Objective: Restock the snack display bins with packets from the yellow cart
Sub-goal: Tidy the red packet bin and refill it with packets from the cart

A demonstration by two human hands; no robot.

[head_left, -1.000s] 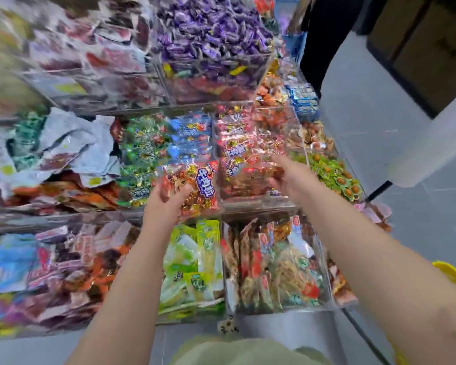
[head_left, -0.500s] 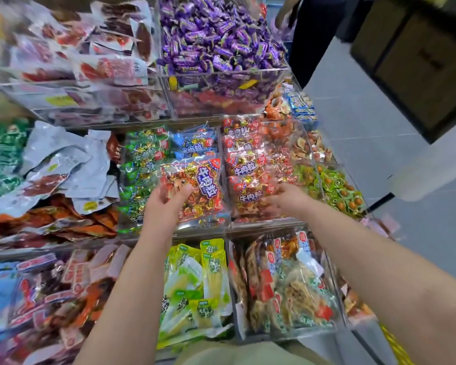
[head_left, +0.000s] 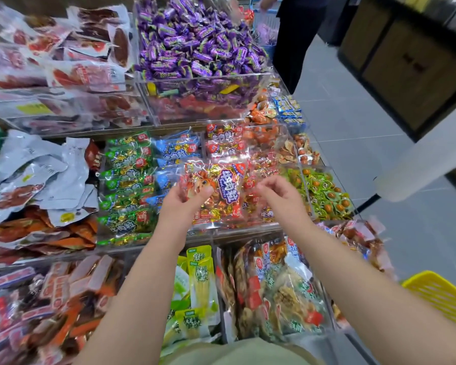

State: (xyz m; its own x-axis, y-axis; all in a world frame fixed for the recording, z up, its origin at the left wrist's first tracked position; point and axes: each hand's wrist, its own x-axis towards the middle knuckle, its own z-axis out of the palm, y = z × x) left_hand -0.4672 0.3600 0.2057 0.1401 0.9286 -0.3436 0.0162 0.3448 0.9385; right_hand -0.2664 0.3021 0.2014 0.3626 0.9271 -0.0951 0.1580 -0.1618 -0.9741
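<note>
Head view: the bins look mostly full, so restocking seems well along. One red packet (head_left: 216,189) is not yet placed and is held over the red-packet bin (head_left: 237,224). The left hand (head_left: 181,201) grips its lower left corner. The right hand (head_left: 278,197), at the packet's 3 o'clock, has curled fingers; whether it pinches the edge I cannot tell. The cart (head_left: 444,297) sits at 4 o'clock.

- I saw a red-and-gold packet (head_left: 216,191) with a purple label.
- At twelve o'clock lay purple-wrapped candies (head_left: 195,46).
- At four o'clock, the yellow cart (head_left: 442,296) was slotted.
</note>
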